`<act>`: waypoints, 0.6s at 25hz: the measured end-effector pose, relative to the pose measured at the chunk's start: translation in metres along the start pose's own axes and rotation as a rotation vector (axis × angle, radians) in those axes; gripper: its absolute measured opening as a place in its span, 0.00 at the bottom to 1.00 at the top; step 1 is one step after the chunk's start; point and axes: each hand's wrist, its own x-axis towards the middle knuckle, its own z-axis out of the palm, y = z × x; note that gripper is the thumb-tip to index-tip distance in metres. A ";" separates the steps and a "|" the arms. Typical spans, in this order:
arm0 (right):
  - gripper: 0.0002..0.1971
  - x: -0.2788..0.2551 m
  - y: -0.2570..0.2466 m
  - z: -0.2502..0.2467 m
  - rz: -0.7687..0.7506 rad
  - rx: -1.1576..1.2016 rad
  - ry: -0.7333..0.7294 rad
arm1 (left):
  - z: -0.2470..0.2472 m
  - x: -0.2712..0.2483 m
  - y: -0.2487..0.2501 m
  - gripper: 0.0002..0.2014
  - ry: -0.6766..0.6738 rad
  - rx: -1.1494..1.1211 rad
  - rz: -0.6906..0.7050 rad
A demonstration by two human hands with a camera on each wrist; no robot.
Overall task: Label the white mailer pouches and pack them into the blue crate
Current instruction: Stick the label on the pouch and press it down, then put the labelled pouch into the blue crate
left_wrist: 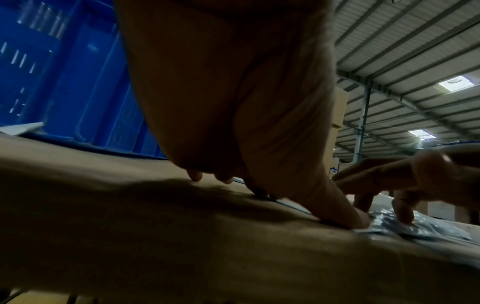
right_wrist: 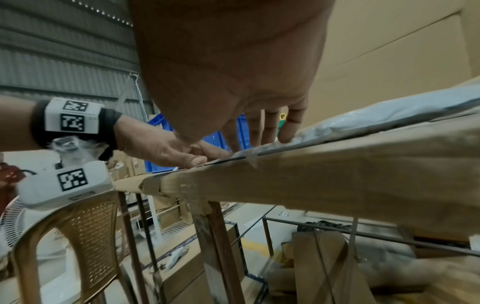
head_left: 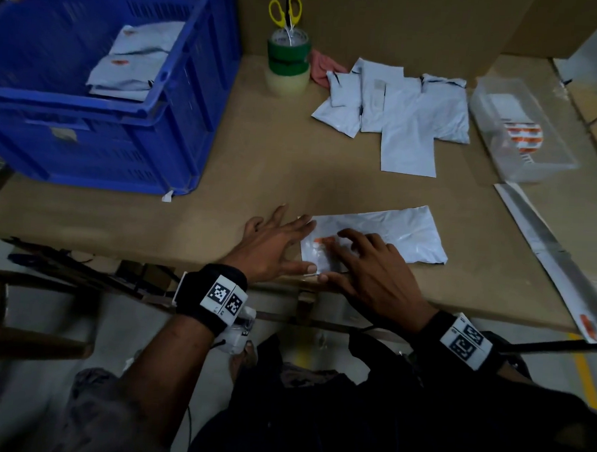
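Your left hand (head_left: 275, 245) and right hand (head_left: 368, 265) lie flat, fingers spread, pressing the thin white plastic mailer pouch (head_left: 394, 235) at the table's (head_left: 258, 167) near edge. It looks light, floppy and slippery; lift it by an edge. Only the head view shows the far blue plastic crate's (head_left: 179, 89) inside; your left wrist view shows your thumb pinning the corner.

- The tabletop (head_left: 258, 174) is covered in matt brown cardboard.
- The mailer pouch (head_left: 394, 237) is thin white plastic film, slightly glossy and wrinkled.
- The blue crate (head_left: 96, 136) is hard moulded plastic with slotted walls.
- The tray (head_left: 545, 164) is clear plastic.
- The chair (right_wrist: 78, 236) is tan perforated plastic.
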 end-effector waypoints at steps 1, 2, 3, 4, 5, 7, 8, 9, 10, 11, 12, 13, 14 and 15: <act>0.34 0.003 0.000 -0.001 0.009 0.005 -0.006 | 0.000 0.000 0.000 0.45 0.000 0.003 0.001; 0.34 0.005 -0.002 0.000 0.007 0.002 -0.005 | 0.000 0.000 -0.001 0.45 0.001 0.010 -0.002; 0.35 0.006 -0.002 0.000 0.002 -0.001 0.004 | 0.000 0.000 -0.001 0.45 0.001 0.016 -0.003; 0.35 0.004 -0.001 0.001 0.008 0.004 0.014 | 0.000 0.001 0.000 0.45 0.000 0.018 0.000; 0.36 0.002 0.000 0.000 0.022 0.017 0.028 | 0.001 0.001 0.001 0.45 0.000 0.019 0.000; 0.35 0.001 -0.002 0.001 0.033 0.028 0.055 | 0.001 0.000 0.000 0.45 0.003 0.020 -0.008; 0.34 0.002 -0.004 0.002 0.019 -0.006 0.045 | 0.002 0.000 0.000 0.45 0.007 0.014 -0.007; 0.34 0.003 -0.006 0.002 -0.002 -0.053 0.021 | 0.003 0.001 0.000 0.45 0.012 0.004 -0.007; 0.34 0.005 -0.008 0.004 -0.017 -0.082 0.001 | 0.003 0.000 0.000 0.45 0.015 -0.005 -0.009; 0.33 0.005 -0.010 0.004 -0.016 -0.079 -0.002 | 0.003 0.000 -0.001 0.45 0.015 -0.007 -0.007; 0.32 0.003 -0.008 0.002 -0.005 -0.055 0.010 | 0.003 0.000 -0.001 0.45 0.013 -0.004 -0.006; 0.31 -0.001 -0.006 -0.001 -0.004 -0.026 0.027 | 0.004 0.001 -0.001 0.45 0.012 0.003 -0.004; 0.31 -0.004 -0.002 -0.004 -0.014 0.015 0.048 | 0.004 0.001 -0.002 0.45 0.011 0.007 -0.004; 0.33 -0.005 0.003 -0.008 -0.023 0.066 0.072 | 0.005 0.001 -0.002 0.44 0.012 0.008 -0.001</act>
